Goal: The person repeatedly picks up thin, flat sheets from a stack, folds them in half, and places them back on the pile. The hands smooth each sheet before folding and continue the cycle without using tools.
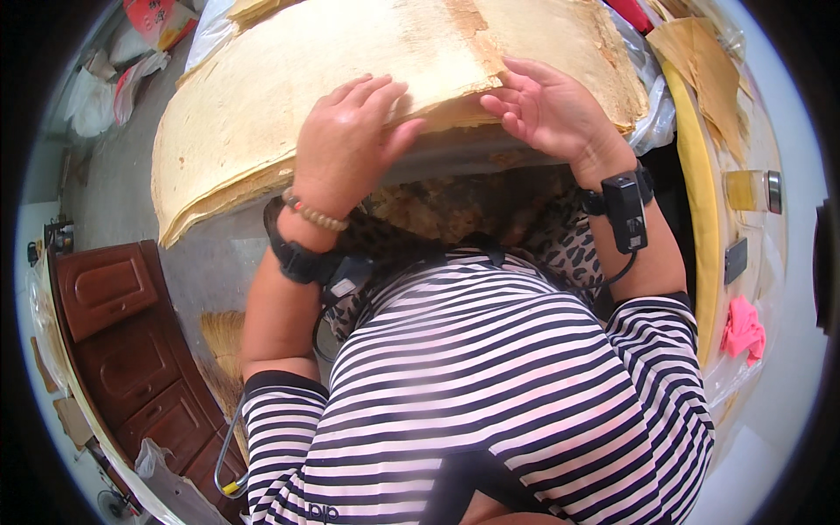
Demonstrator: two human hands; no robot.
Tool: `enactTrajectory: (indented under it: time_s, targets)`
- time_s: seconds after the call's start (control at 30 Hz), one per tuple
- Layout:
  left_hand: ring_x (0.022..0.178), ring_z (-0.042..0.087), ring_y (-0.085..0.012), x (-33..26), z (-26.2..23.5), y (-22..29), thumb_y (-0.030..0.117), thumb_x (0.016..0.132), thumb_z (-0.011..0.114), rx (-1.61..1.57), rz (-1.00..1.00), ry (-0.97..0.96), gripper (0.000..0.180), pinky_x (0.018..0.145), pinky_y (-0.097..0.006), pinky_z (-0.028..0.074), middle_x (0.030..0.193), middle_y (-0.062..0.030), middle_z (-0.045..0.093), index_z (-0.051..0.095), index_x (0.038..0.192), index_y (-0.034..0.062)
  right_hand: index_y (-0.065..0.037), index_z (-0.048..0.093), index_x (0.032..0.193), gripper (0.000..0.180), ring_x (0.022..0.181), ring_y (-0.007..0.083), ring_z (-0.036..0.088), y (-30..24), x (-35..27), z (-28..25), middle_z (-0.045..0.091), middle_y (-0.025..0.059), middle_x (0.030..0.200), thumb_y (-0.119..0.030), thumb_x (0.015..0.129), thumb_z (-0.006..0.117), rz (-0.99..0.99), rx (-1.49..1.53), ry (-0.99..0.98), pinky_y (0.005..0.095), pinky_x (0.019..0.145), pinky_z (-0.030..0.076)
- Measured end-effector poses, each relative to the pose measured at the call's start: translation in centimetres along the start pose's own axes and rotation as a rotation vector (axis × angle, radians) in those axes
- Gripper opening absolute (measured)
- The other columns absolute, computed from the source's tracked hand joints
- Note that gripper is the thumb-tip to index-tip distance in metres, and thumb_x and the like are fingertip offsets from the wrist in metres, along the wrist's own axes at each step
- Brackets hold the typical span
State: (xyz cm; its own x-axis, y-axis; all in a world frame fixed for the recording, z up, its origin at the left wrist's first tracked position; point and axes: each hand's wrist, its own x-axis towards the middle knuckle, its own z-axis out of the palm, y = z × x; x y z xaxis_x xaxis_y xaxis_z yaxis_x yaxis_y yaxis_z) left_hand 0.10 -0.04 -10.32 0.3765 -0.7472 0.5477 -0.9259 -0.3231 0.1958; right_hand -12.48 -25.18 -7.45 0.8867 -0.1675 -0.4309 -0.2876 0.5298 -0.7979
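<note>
A thick stack of pale yellow sheets, looking like wood veneer (pixel 289 105), lies in front of me with rough, uneven edges. My left hand (pixel 354 127) rests palm down on the top sheet near its front edge, fingers stretched out. At the right, my right hand (pixel 547 109) is turned palm toward me. Its thumb and loosely curled fingers are apart at the ragged edge of the top sheet, with no firm grip showing. A brown, broken strip (pixel 477 39) runs across the sheets close to that hand.
A yellow-edged table (pixel 691 192) on the right bears a jar (pixel 745 190), a dark phone-like object (pixel 736 261) and a pink cloth (pixel 744 331). To the left are a dark red wooden cabinet (pixel 131 350), a straw broom (pixel 223 341) and white bags (pixel 92 96).
</note>
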Motion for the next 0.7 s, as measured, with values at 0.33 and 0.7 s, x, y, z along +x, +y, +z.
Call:
enactTrajectory:
  time_s: [0.33, 0.7]
  targets:
    - [0.092, 0.074, -0.0282, 2.1, 1.3, -0.3, 0.027, 0.099, 0.074, -0.056, -0.427, 0.072, 0.025, 0.083, -0.036, 0.057, 0.104, -0.0114, 0.079, 0.078, 0.115, 0.0096, -0.009, 0.064, 0.142, 0.043, 0.124, 0.0240, 0.066, 0.2, 2.7, 1.7, 0.071, 0.0136, 0.135, -0.036, 0.110, 0.053, -0.574, -1.147, 0.041, 0.0363, 0.106, 0.050]
    - [0.106, 0.071, -0.0222, 2.8, -13.9, -11.6, 0.023, 0.104, 0.070, -0.687, -0.679, 0.897, 0.041, 0.092, -0.032, 0.057, 0.119, -0.0114, 0.075, 0.067, 0.133, -0.0050, -0.019, 0.060, 0.149, 0.050, 0.154, 0.0308, 0.039, 4.0, 3.4, 0.8, 0.048, 0.0120, 0.163, -0.042, 0.105, 0.055, -0.844, -1.749, 0.222, 0.0612, 0.123, 0.026]
